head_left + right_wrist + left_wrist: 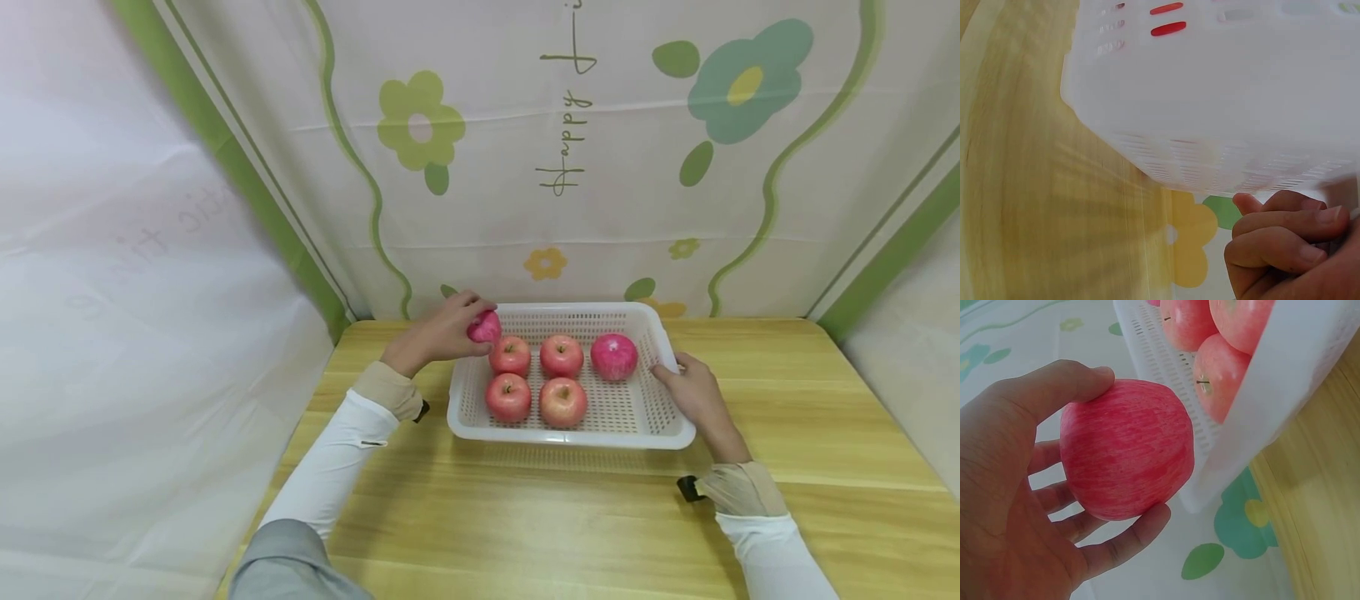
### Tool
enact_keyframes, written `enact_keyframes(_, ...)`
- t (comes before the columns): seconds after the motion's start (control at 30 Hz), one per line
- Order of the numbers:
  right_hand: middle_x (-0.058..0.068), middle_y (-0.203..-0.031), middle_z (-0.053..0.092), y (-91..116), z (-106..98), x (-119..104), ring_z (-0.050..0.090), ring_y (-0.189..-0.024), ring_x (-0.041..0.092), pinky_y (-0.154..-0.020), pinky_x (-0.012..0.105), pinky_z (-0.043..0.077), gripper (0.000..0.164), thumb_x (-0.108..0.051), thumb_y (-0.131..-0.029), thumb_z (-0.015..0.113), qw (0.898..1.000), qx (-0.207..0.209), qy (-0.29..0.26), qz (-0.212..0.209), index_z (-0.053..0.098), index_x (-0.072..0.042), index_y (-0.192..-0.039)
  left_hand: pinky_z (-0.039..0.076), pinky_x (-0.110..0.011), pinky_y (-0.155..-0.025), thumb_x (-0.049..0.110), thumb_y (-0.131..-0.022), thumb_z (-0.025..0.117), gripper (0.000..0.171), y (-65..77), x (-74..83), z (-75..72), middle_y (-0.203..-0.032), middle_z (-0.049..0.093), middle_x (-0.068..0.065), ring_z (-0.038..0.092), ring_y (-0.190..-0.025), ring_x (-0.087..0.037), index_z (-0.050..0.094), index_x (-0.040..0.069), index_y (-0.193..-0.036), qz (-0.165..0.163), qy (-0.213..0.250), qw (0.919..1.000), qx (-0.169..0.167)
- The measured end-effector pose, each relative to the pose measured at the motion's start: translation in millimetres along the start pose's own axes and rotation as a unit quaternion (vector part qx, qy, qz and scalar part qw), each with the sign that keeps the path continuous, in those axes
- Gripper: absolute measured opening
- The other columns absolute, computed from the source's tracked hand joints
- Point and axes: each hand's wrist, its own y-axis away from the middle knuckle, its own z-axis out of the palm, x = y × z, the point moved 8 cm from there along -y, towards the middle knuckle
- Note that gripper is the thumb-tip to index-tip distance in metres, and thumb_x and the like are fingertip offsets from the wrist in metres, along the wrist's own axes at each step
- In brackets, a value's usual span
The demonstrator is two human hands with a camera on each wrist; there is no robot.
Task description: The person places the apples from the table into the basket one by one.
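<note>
My left hand [448, 327] grips a deep pink apple [1127, 450] between thumb and fingers, over the left end of a white plastic basket [566, 438]. Inside the basket sit several apples. Two paler red ones, a back apple [562, 356] and a front apple [563, 402], are near the middle; others [508, 397] lie at the left. Another deep pink apple [614, 357] is to the right of them. At the basket's right end my right hand [693, 392] holds the rim, thumb over the inner side and curled fingers [1282, 247] outside.
The basket is over a wood-grain table [570, 525], close to its back edge. A white cloth printed with flowers [480, 208] hangs behind. More white cloth [150, 292] closes off the left side, and a further panel stands at the right.
</note>
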Motion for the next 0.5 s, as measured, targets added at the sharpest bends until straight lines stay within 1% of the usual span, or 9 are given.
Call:
enact_keyframes(0.2, 0.041, -0.125, 0.066, 0.2, 1.0, -0.6, 0.077, -0.08, 0.022, -0.065, 0.037, 0.066, 0.066, -0.034, -0.11, 0.052, 1.0, -0.003, -0.001, 0.004, 0.04, 0.015, -0.153, 0.059, -0.04, -0.099, 0.033, -0.09, 0.081, 0.068, -3.5, 7.1, 3.6, -0.143, 0.054, -0.011, 0.054, -0.127, -0.027, 0.058, 0.011, -0.15, 0.008, 0.001, 0.9999, -0.007)
enact_keyframes(0.4, 0.039, -0.122, 0.067, 0.0, 0.4, 0.0, 0.076, -0.077, 0.02, -0.064, 0.036, 0.066, 0.065, -0.034, -0.11, 0.052, 1.0, 0.0, 0.004, 0.005, 0.043, 0.014, -0.152, 0.058, -0.04, -0.101, 0.035, -0.093, 0.078, 0.066, -6.5, 14.8, 8.8, -0.144, 0.054, -0.013, 0.052, -0.127, -0.029, 0.057, 0.012, -0.151, 0.021, -0.012, 0.9995, -0.022)
enact_keyframes(0.5, 0.04, -0.122, 0.067, -0.1, 0.2, 0.1, 0.076, -0.078, 0.02, -0.065, 0.036, 0.066, 0.065, -0.035, -0.11, 0.052, 1.0, 0.0, 0.005, 0.006, 0.043, 0.014, -0.152, 0.057, -0.04, -0.102, 0.035, -0.093, 0.077, 0.066, -8.0, 15.6, 12.4, -0.146, 0.053, -0.013, 0.051, -0.129, -0.029, 0.057, 0.012, -0.152, 0.023, -0.017, 0.9992, -0.029)
